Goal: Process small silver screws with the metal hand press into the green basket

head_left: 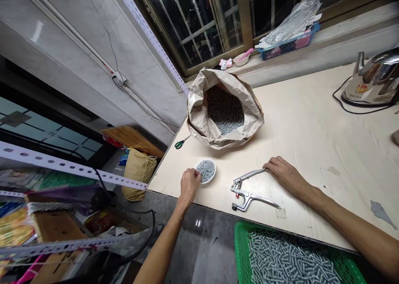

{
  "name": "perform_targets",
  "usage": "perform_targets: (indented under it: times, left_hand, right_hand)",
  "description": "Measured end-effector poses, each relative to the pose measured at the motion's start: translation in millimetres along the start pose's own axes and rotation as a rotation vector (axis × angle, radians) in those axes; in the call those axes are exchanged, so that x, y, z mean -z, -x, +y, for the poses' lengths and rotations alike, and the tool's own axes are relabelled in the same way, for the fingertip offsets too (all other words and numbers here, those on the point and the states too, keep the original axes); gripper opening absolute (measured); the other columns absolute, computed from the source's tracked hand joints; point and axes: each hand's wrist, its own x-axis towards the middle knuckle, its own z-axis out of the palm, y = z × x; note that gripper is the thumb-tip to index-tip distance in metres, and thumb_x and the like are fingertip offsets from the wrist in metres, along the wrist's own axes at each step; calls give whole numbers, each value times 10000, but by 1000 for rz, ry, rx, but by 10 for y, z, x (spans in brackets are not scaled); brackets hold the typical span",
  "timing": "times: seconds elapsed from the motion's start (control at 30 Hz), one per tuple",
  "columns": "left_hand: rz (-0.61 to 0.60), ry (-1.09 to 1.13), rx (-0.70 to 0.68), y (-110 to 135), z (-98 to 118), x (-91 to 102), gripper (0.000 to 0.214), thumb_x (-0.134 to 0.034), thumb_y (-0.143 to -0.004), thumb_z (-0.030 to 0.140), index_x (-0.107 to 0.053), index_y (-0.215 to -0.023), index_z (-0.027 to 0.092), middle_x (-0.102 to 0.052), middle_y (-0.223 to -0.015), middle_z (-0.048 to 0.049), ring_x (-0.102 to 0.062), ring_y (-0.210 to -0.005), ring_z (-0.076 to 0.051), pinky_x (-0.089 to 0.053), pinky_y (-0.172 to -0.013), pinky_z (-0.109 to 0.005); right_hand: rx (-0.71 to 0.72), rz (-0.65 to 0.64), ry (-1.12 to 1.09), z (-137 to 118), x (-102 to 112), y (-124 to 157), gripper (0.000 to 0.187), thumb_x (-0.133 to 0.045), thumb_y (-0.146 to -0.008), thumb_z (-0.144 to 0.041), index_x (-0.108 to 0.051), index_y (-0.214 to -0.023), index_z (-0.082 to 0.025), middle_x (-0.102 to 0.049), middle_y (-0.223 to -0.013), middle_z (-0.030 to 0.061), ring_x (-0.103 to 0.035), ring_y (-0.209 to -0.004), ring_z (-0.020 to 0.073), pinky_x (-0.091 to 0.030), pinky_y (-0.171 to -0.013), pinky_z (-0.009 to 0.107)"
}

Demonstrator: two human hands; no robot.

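My left hand (189,186) is at the left rim of a small white bowl (214,172), fingers drawn together. Whether it grips the rim or a small piece is hidden. Short silvery metal pieces (207,170) fill the bowl. My right hand (284,174) has its fingers closed around the end of the upper handle of metal snap-fastener pliers (249,198). These pliers lie on the table with their handles spread apart and a spring between them. Nothing shows between their jaws.
An open paper sack (199,122) of metal pieces stands behind the bowl, near green-handled scissors (180,144). A green basket (241,250) of metal pieces sits below the table's front edge. A kettle (374,78) with a cord stands on the table (307,122) at right.
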Motion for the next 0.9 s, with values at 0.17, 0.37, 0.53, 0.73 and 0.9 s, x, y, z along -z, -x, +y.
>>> perform_targets:
  times: [0.17,0.37,0.53,0.73,0.9]
  left_hand:
    - [1,197,-80,255,118,-16,92,-528,-762,134,-540,-677,168,-574,-694,-9,-550,-647,-137,-385,-619,-239]
    - [-105,85,-406,675,406,-383,165,-429,-852,107,-545,-760,180,-567,-806,-45,-546,-763,-171,-405,-666,-266]
    - [-167,-131,-421,671,407,-494,196,-411,-894,109,-585,-829,171,-560,-874,-73,-544,-862,-196,-407,-707,-279]
    - [-195,-176,-503,642,405,-483,242,-364,-928,125,-598,-899,176,-561,-883,-71,-527,-848,-200,-405,-722,-292]
    - [-178,-87,-506,596,416,-509,240,-374,-897,97,-583,-821,187,-578,-862,-69,-524,-832,-203,-407,-721,-302]
  right_hand:
    - [-1,7,7,-13,18,-11,280,-337,-960,-211,-615,-933,-202,-566,-843,77,-481,-819,213,-417,-702,342]
    - [-22,-6,41,-56,80,-40,288,-334,-964,-217,-620,-939,-195,-558,-850,79,-475,-829,212,-414,-694,330]
    - [-16,-29,73,-44,77,-44,296,-329,-963,-191,-622,-933,-165,-557,-850,85,-468,-827,208,-413,-717,332]
    - [-14,-13,73,-20,54,-38,296,-329,-961,-182,-624,-940,-178,-564,-854,83,-469,-827,207,-406,-707,329]
    - [-17,-24,78,-40,81,-56,281,-345,-962,-188,-623,-924,-174,-559,-853,82,-462,-816,205,-402,-706,320]
